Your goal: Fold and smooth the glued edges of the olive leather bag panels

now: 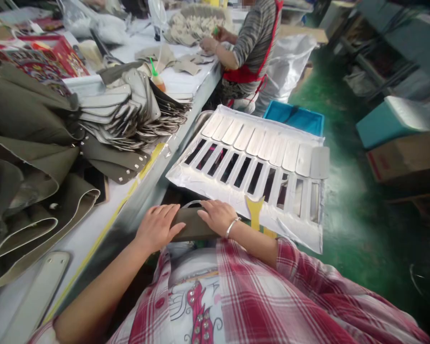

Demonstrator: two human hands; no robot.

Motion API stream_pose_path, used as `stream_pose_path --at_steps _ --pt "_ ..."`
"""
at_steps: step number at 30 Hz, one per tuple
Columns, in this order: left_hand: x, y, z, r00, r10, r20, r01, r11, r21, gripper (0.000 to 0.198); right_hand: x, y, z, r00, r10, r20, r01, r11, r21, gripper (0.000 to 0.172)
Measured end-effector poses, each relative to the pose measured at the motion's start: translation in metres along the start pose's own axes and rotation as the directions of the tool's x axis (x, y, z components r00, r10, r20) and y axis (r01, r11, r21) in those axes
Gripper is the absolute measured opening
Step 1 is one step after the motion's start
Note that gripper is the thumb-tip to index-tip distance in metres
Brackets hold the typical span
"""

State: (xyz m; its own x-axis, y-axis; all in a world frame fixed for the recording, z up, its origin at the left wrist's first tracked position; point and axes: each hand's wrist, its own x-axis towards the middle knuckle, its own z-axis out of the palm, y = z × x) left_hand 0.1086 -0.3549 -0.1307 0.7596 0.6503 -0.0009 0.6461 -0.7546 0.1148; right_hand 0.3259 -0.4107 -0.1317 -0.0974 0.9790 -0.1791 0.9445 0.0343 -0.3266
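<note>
One olive panel, my left fingers and right fingers pressed over its ends; uneven pressure could, I judge, skew it.

Beside the table, the left hand and right hand hold a dark strip, with stacked pieces on the table.

Wears a red-and-white plaid shirt with a red button, parted over a white T-shirt. Shows a pink chest print beside dark scrolls, dotted with apparently clear studs. Has the right sleeve ending near the elbow, and a slim silvery bangle round the wrist.
</note>
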Motion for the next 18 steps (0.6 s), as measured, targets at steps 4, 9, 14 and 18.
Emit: stream_pose_path --at_steps 4,9,14,18 --pt "-0.002 0.000 0.001 0.995 0.084 0.051 -0.087 0.994 0.060 0.077 -0.001 0.004 -0.019 1.000 -0.011 -0.025 0.013 0.996 0.085 0.055" --pt "-0.002 -0.001 -0.004 0.989 0.108 0.105 -0.112 0.993 0.027 0.090 -0.001 -0.013 -0.023 0.980 -0.028 -0.198 0.032 0.999 0.014 0.059" --pt "-0.008 0.011 -0.022 0.987 0.069 0.143 -0.065 0.997 -0.028 0.094 0.006 -0.023 -0.001 0.997 -0.006 -0.074 0.006 1.000 0.011 0.057" --pt "0.002 0.032 -0.027 0.993 0.038 0.115 -0.033 0.999 -0.040 0.106 0.013 0.009 -0.009 0.997 0.023 -0.077 0.011 0.914 0.405 0.048"
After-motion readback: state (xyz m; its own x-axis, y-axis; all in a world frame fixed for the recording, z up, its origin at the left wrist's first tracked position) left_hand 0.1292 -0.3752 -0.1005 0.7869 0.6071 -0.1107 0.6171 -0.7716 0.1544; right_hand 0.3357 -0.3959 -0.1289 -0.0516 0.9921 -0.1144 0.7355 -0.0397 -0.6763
